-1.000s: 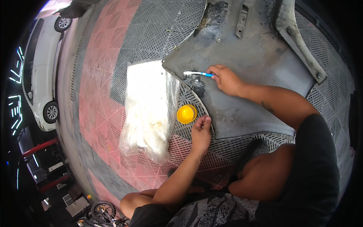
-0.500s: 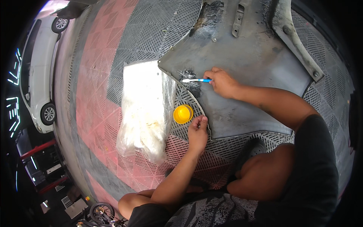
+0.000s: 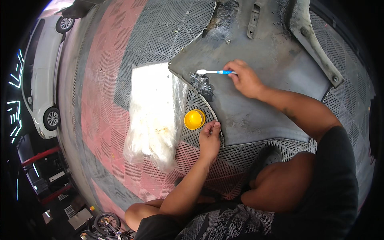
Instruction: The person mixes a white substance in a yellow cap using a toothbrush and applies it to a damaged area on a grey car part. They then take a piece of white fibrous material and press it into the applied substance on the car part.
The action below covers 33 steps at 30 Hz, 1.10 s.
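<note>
My right hand (image 3: 245, 78) is closed around the blue handle of a toothbrush (image 3: 216, 72). Its white head points left, above a rough, shiny, fibrous patch (image 3: 203, 85) on a large grey panel (image 3: 256, 116); whether the bristles touch the surface, I cannot tell. At the panel's near left edge my left hand (image 3: 210, 138) is closed, thumb and fingers pinched at the rim; their tips are partly hidden. Just beyond it stands a small yellow cup (image 3: 195, 119), its contents not distinguishable.
Left of the panel lies a clear plastic bag (image 3: 154, 116) holding white sheet material. Red and grey grid tiles (image 3: 106, 76) cover the floor. A curved strip (image 3: 316, 52) with bolts runs along the panel's right side. Far left stand a white car (image 3: 44, 76) and a small bicycle (image 3: 107, 225).
My right hand has lifted the toothbrush away and slightly right, from on the fibrous patch to its far edge. My left hand stays in place.
</note>
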Available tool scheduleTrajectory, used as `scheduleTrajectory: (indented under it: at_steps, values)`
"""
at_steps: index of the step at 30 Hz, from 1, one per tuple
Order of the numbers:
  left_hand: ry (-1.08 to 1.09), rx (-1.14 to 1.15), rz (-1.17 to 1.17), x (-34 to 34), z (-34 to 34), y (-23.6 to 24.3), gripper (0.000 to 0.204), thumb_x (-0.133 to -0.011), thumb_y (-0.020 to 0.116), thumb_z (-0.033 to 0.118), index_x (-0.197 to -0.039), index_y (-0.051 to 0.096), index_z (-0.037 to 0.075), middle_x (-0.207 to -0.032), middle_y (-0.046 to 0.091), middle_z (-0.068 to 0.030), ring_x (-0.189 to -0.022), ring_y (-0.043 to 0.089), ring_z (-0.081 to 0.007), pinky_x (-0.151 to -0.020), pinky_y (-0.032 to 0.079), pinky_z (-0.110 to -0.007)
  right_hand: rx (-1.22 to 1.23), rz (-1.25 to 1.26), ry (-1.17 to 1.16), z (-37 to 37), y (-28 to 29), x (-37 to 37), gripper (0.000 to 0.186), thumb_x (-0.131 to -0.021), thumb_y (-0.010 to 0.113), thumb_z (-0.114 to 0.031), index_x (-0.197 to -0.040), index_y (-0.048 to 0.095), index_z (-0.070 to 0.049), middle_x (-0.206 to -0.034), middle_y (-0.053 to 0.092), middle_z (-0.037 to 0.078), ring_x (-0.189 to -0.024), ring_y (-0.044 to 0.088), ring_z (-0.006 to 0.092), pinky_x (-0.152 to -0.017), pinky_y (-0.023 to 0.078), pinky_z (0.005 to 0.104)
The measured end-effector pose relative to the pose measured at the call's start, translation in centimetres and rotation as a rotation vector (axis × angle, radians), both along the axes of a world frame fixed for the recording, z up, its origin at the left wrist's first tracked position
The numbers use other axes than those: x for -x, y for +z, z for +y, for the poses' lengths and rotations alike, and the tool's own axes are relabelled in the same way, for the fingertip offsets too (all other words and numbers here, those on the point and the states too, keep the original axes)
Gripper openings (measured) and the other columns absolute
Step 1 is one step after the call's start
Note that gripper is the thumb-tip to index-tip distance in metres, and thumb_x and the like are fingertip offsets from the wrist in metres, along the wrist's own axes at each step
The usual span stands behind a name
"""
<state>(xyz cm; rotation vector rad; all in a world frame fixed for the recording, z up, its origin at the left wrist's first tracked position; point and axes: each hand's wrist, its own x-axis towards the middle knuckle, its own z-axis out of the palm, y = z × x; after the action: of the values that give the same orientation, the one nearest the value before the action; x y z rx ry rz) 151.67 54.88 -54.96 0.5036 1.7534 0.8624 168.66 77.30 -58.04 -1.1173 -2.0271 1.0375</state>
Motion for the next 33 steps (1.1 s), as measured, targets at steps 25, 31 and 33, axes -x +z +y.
scheduleTrajectory:
  at_steps: [25, 31, 33]
  values:
    - [0.010, 0.012, -0.012, -0.1, 0.3, 0.3, 0.037, -0.112, 0.066, 0.029, -0.128, 0.072, -0.004, -0.100, 0.071, -0.0001, -0.086, 0.057, -0.0073, -0.079, 0.046, -0.024, 0.049, -0.149, 0.220, -1.9, -1.3, -0.7, 0.022, -0.097, 0.063, 0.001, -0.117, 0.064, -0.008, -0.110, 0.064, 0.018, -0.108, 0.062, 0.0407, -0.095, 0.051, 0.0500]
    - [-0.005, 0.014, 0.016, 0.0, 0.4, 0.5, 0.037, -0.112, 0.066, 0.028, -0.127, 0.072, -0.004, -0.099, 0.071, 0.0006, -0.083, 0.055, -0.0068, -0.076, 0.046, -0.024, -0.043, -0.065, 0.163, -1.5, -1.3, 0.0, 0.020, -0.098, 0.063, 0.000, -0.116, 0.064, -0.009, -0.111, 0.064, 0.018, -0.112, 0.061, 0.0409, -0.097, 0.050, 0.0497]
    - [-0.018, 0.013, 0.019, -0.1, 0.5, 0.2, 0.037, -0.112, 0.066, 0.028, -0.127, 0.072, -0.004, -0.098, 0.071, 0.0005, -0.083, 0.055, -0.0070, -0.076, 0.046, -0.024, 0.031, -0.130, 0.180, -1.9, -1.8, -0.6, 0.021, -0.098, 0.063, 0.000, -0.116, 0.064, -0.009, -0.112, 0.063, 0.018, -0.112, 0.061, 0.0410, -0.097, 0.050, 0.0500]
